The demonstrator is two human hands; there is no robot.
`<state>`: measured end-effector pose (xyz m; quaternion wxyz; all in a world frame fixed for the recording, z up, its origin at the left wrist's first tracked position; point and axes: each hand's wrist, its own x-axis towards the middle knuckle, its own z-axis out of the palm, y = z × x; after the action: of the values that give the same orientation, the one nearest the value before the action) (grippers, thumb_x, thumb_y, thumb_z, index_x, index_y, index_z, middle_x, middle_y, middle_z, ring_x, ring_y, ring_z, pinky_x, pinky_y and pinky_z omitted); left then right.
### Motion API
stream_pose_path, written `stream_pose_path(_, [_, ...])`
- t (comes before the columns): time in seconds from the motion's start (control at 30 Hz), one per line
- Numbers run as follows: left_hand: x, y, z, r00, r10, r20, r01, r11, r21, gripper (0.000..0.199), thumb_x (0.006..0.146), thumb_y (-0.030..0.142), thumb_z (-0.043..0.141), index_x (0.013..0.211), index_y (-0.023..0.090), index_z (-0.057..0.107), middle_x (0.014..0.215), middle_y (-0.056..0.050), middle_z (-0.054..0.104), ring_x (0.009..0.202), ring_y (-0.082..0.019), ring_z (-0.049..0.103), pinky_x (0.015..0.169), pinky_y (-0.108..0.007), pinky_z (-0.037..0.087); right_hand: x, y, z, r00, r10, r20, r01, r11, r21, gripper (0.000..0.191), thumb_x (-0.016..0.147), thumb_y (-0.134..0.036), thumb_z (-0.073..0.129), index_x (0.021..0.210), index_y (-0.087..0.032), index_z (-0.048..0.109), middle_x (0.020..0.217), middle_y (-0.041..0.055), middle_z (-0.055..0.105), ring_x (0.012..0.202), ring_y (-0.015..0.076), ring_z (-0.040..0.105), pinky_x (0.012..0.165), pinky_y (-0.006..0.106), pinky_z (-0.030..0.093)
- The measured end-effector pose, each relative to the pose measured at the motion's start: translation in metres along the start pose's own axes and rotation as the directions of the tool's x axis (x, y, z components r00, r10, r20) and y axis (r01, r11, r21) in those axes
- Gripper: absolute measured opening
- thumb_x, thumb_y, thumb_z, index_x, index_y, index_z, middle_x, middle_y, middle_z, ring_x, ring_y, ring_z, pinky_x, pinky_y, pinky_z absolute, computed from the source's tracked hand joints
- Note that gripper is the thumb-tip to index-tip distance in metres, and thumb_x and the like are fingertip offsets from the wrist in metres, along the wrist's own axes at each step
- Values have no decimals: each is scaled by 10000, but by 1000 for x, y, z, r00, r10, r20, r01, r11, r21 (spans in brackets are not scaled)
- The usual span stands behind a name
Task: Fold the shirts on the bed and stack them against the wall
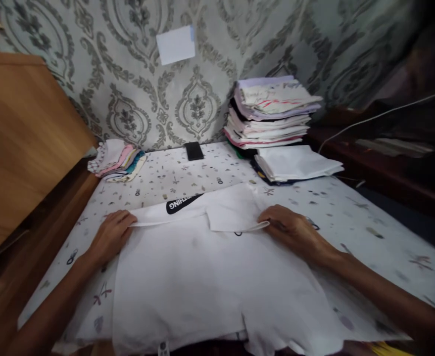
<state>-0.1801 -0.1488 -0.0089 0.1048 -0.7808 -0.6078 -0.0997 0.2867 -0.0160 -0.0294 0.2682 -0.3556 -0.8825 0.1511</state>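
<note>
A white T-shirt [187,267] lies spread over the patterned bedsheet, its far side folded over toward me. Part of a black print with white letters [183,202] shows on the folded strip, and a sleeve [235,212] lies across it. My left hand [115,227] grips the left end of the fold, fingers closed on the cloth. At the right end, my right hand [287,227] pinches the sleeve's edge. The near part of the shirt hangs toward the bed's front edge, where a small label [163,348] shows.
A tall stack of folded clothes [272,116] stands at the back right, with folded white cloth [299,163] before it. Smaller folded clothes [119,160] lie back left, near a wooden panel [27,133]. A black flat object [194,151] rests by the wall. A white cable [380,116] runs at right.
</note>
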Motion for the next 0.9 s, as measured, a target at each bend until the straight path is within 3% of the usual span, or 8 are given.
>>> stream_pose_path(0.2, [-2, -3, -14, 981, -69, 184, 110, 969, -220, 241, 924, 258, 427, 984, 194, 651, 964, -69, 669, 909, -233, 612, 824, -361, 467, -2, 12, 5, 995, -95, 26, 97, 992, -78, 200, 945, -289, 459, 942, -263, 658, 945, 87, 720, 843, 260, 700, 694, 397, 583])
stream_pose_path(0.37, [9, -11, -25, 930, -273, 245, 360, 804, -474, 340, 930, 461, 445, 882, 189, 643, 809, -9, 652, 769, -183, 590, 682, -270, 453, 2, 4, 11, 970, -240, 43, 243, 937, -252, 294, 969, -312, 459, 1137, -236, 688, 1107, 130, 723, 1029, 310, 678, 852, 502, 568])
stream_pose_path(0.43, [15, -12, -22, 913, -354, 203, 408, 777, -479, 373, 928, 493, 425, 868, 187, 630, 779, -5, 638, 757, -183, 581, 654, -263, 437, 5, -4, 13, 958, -281, 66, 288, 928, -237, 311, 987, -314, 433, 1105, -253, 714, 1100, 110, 735, 1034, 299, 677, 862, 509, 563])
stream_pose_path(0.5, [20, -11, -15, 922, -342, 181, 387, 807, -446, 359, 924, 486, 426, 877, 192, 626, 794, -8, 644, 755, -184, 576, 666, -270, 429, 8, -11, 14, 961, -261, 90, 272, 949, -157, 322, 1003, -313, 418, 1034, -255, 733, 1023, 89, 750, 979, 272, 691, 853, 486, 567])
stream_pose_path(0.6, [24, -9, -4, 946, -268, 184, 317, 887, -336, 289, 912, 434, 444, 892, 209, 626, 835, -15, 649, 747, -186, 567, 699, -290, 415, 12, -16, 10, 996, -67, 61, 65, 997, 32, 309, 1005, -370, 444, 1011, -239, 724, 973, 78, 753, 896, 242, 709, 784, 421, 592])
stream_pose_path(0.7, [22, -9, 1, 953, -250, 172, 290, 918, -271, 250, 911, 395, 441, 915, 218, 618, 853, -21, 633, 758, -195, 563, 702, -300, 404, 11, -16, 1, 994, 87, 67, -95, 989, 114, 322, 988, -461, 468, 1005, -250, 711, 992, 77, 747, 861, 239, 711, 723, 384, 598])
stream_pose_path(0.83, [20, -14, -2, 952, -242, 189, 287, 921, -264, 248, 920, 381, 426, 912, 216, 610, 844, -18, 634, 746, -194, 562, 691, -307, 407, 9, -20, -11, 980, -100, 173, 99, 995, 16, 355, 984, -453, 451, 863, -254, 719, 926, 85, 728, 869, 260, 695, 793, 434, 577])
stream_pose_path(0.9, [24, -14, -3, 944, -270, 188, 314, 912, -265, 242, 917, 370, 424, 900, 214, 608, 826, -18, 644, 742, -197, 573, 689, -313, 422, 15, -24, -13, 976, -124, 178, 127, 992, -7, 384, 995, -440, 426, 849, -241, 720, 934, 94, 728, 878, 262, 693, 798, 439, 574])
